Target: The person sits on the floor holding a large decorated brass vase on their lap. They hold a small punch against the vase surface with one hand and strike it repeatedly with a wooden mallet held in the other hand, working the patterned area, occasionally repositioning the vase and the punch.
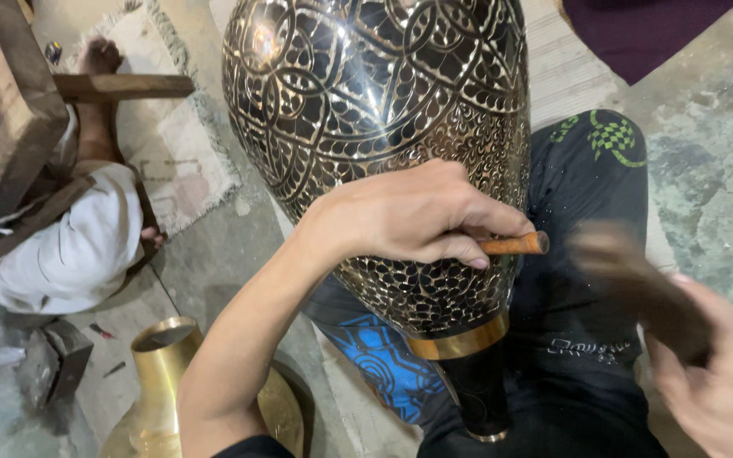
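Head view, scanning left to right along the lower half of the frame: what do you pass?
Seated person in white cloth → dark block on the floor → plain brass vase → left hand holding a wooden-handled tool against the engraved vase → blurred right hand with a dark mallet.

Left arm: bare forearm extends up from the lower left, bent at the wrist.
Left hand (409,216): palm down, fingers curled closed, thumb tucked beneath, knuckles uppermost.
Right hand (714,373): lower right corner, motion-blurred; fingers closed in a fist-like grip, exact finger positions cannot be told.
Legs: in dark trousers, folded beneath both hands.
Spacing: hands well apart.
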